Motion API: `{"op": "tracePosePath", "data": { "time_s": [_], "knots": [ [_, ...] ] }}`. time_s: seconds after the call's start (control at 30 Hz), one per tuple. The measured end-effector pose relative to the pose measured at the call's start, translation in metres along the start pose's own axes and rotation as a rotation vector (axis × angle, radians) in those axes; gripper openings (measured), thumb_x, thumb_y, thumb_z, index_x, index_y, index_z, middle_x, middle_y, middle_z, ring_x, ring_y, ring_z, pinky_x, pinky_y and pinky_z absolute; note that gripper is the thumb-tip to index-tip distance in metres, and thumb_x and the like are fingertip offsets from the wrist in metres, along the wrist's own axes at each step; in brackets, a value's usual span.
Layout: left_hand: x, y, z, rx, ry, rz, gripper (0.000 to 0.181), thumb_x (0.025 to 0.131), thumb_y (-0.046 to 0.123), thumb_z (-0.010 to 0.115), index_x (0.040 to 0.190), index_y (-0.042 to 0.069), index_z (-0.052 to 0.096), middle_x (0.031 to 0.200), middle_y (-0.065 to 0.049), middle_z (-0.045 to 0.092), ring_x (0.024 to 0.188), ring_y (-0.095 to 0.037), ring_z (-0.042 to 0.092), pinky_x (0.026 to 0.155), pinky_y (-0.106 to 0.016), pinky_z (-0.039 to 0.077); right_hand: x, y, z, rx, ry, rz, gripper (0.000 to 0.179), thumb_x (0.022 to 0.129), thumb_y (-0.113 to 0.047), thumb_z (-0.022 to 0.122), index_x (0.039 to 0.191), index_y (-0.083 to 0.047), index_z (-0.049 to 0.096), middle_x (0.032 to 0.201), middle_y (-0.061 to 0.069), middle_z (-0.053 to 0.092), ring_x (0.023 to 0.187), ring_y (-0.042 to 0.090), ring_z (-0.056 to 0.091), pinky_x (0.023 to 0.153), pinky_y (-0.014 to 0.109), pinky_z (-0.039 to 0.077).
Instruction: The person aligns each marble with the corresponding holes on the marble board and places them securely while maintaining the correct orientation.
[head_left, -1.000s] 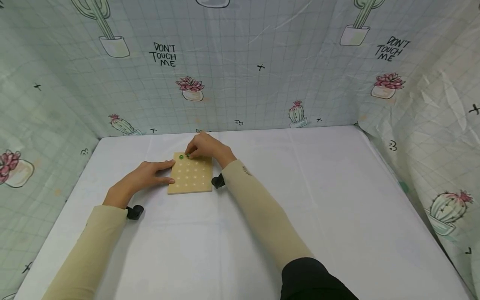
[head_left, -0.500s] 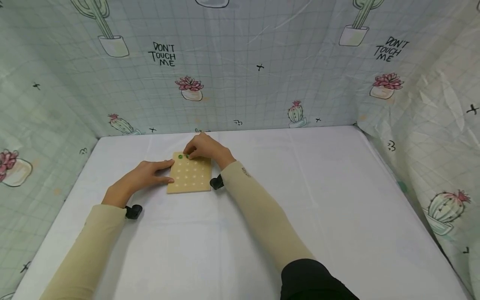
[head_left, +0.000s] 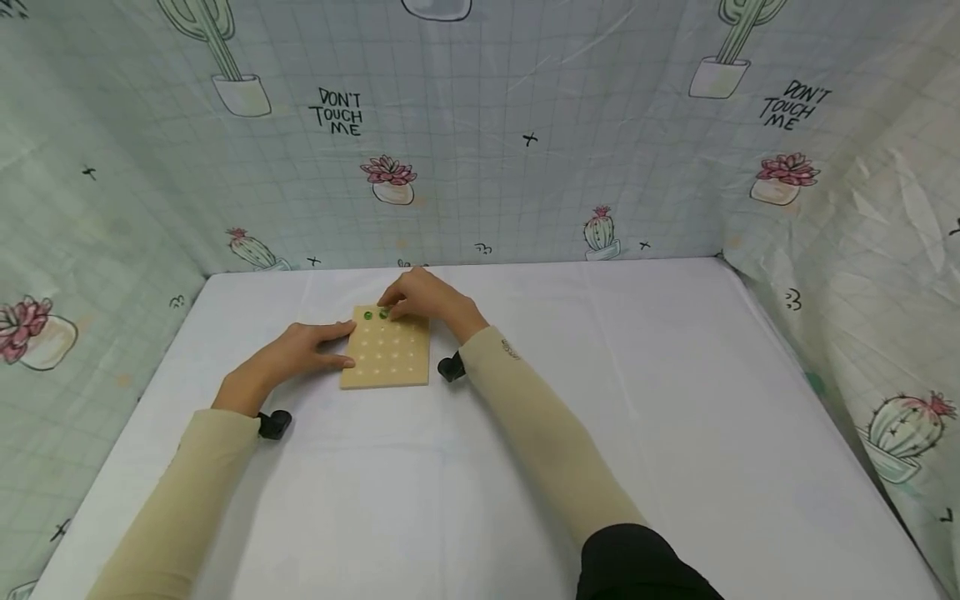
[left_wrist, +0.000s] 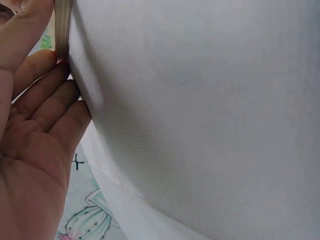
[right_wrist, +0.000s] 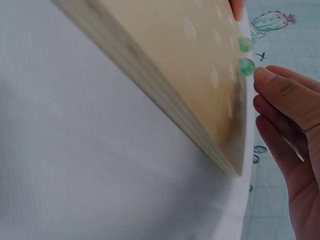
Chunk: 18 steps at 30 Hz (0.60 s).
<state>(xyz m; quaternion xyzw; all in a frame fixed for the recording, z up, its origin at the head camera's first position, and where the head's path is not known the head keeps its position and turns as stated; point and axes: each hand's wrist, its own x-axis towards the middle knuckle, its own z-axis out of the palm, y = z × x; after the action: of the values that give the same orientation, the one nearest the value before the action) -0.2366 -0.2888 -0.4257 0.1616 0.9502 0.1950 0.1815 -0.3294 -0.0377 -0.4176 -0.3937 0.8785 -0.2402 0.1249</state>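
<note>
A square pale wooden board (head_left: pixel 390 350) with rows of shallow round hollows lies on the table, left of centre. Two green glass marbles sit along its far edge: a left marble (head_left: pixel 368 316) and a right marble (right_wrist: pixel 246 66). My right hand (head_left: pixel 427 298) is over the board's far side, thumb and fingertips right beside the right marble, which shows almost whole in the right wrist view. With thumb and fingers spread and fairly straight, my left hand (head_left: pixel 300 354) rests against the board's left edge. Its other fingers (left_wrist: pixel 52 97) lie alongside on the cloth.
A white cloth (head_left: pixel 525 433) covers the table. Behind and at both sides hangs a curtain (head_left: pixel 487 167) printed with cacti and lettering. A black wrist camera (head_left: pixel 452 367) stands by the board's right edge, and another camera (head_left: pixel 275 425) is below the left hand.
My right fingertips have eased slightly to the right, and more of the right marble shows. The left hand stays at the board's edge. The head view has shifted a little.
</note>
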Motion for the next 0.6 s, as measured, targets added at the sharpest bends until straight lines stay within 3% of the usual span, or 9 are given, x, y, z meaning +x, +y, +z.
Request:
{"op": "tracePosePath", "data": {
  "time_s": [0.37,0.6],
  "knots": [
    [0.000,0.003,0.000,0.015,0.011,0.001,0.090,0.089,0.051,0.075,0.157,0.008,0.037,0.160,-0.021,0.034,0.148,-0.045,0.029,0.119,-0.061,0.027,-0.042,0.011,-0.030,-0.058,0.037,-0.047,0.027,0.094,-0.010,0.074,0.121,-0.009,0.077,0.120,0.002,0.075,0.109,0.015,0.068,0.094,0.021,0.053],
    [0.001,0.002,0.002,0.015,0.007,-0.004,0.091,0.088,0.054,0.074,0.157,0.008,0.037,0.160,-0.022,0.034,0.148,-0.046,0.028,0.118,-0.062,0.027,-0.069,0.023,-0.032,-0.071,0.025,0.013,0.028,0.093,-0.011,0.076,0.121,-0.011,0.077,0.120,0.000,0.075,0.107,0.014,0.068,0.093,0.022,0.052]
  ]
}}
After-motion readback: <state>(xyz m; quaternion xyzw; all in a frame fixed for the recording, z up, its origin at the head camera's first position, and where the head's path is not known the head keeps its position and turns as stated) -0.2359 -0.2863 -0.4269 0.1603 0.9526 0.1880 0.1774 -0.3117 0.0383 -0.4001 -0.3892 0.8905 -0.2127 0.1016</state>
